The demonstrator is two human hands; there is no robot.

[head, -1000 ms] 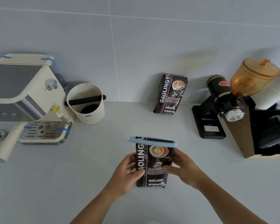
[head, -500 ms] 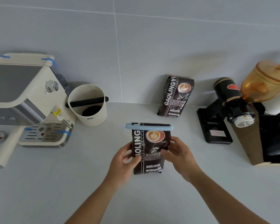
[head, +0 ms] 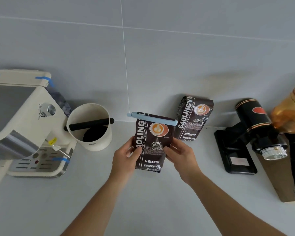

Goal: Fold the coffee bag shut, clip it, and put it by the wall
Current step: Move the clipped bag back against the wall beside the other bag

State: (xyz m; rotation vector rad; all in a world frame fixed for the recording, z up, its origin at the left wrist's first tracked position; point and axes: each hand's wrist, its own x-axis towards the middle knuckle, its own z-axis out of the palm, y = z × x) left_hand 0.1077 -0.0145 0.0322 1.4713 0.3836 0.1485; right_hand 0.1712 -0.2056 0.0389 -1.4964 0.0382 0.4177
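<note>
Between the knock box (head: pixel 90 128) and the second coffee bag (head: pixel 194 116) leaning on the wall (head: pixel 160 65), the clipped coffee bag (head: pixel 152 143) is held upright, left hand (head: pixel 126 157) and right hand (head: pixel 180 155) clamped on its sides. Its blue clip (head: pixel 152 118) pins the folded top. Bare surface (head: pixel 143 193) behind it leaves room.

Dark coffee bag (head: pixel 152 147) upright, blue clip (head: pixel 152 118) across folded top

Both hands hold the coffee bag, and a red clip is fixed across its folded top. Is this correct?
Not quite. In the head view the clip across the folded top is light blue, not red. The left hand and right hand do hold the coffee bag.
</note>
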